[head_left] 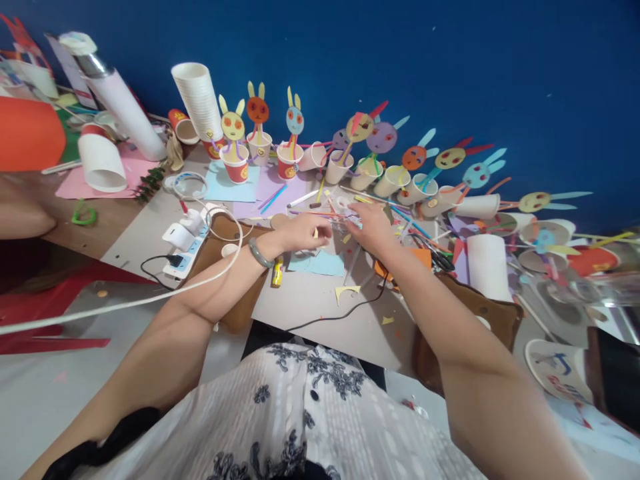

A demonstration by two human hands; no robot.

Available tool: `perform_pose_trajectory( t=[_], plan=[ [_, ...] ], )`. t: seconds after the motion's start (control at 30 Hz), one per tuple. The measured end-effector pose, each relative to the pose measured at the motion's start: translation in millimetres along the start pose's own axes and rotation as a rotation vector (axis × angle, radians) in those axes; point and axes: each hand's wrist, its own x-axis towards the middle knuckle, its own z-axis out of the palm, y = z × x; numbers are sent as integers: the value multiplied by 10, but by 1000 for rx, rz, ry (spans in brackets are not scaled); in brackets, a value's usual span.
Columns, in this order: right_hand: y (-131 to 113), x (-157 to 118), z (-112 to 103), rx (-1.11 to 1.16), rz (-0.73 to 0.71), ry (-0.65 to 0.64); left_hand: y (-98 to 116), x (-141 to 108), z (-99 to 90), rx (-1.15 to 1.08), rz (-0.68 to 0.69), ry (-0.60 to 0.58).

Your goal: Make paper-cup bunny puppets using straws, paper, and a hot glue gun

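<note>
My left hand [304,233], with a bangle at the wrist, hovers over the left edge of a light blue paper sheet [327,263]. Its fingers curl together near a small pale piece too unclear to name. To the right, my right hand [367,227] reaches into a cluster of colored sticks and scraps, fingers pointing down and partly spread; whether it grips anything is unclear. A yellow glue tube [277,273] lies below my left wrist. Behind both hands runs a row of paper cups with rabbit-faced stick figures, including a yellow-faced one [233,127].
A power strip [186,257] with plugs and a white cable [150,298] is at left. A white bottle [123,107] and stacked cups [196,100] stand at back left. A white roll [487,267] stands right. Another person's arm [23,207] shows at far left.
</note>
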Motion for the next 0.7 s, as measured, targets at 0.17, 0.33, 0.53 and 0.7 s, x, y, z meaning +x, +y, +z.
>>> perform_pose_trajectory(
  t=[0.17, 0.33, 0.53, 0.7],
  plan=[
    [173, 437, 138, 45, 33, -84, -56, -24, 37, 50, 162, -338],
    [170, 558, 141, 284, 153, -141, -73, -34, 39, 166, 167, -396],
    [124, 347, -71, 486, 210, 16, -59, -64, 42, 267, 155, -396],
    [-92, -188, -198, 903, 325, -80, -65, -57, 60, 293, 128, -361]
  ],
)
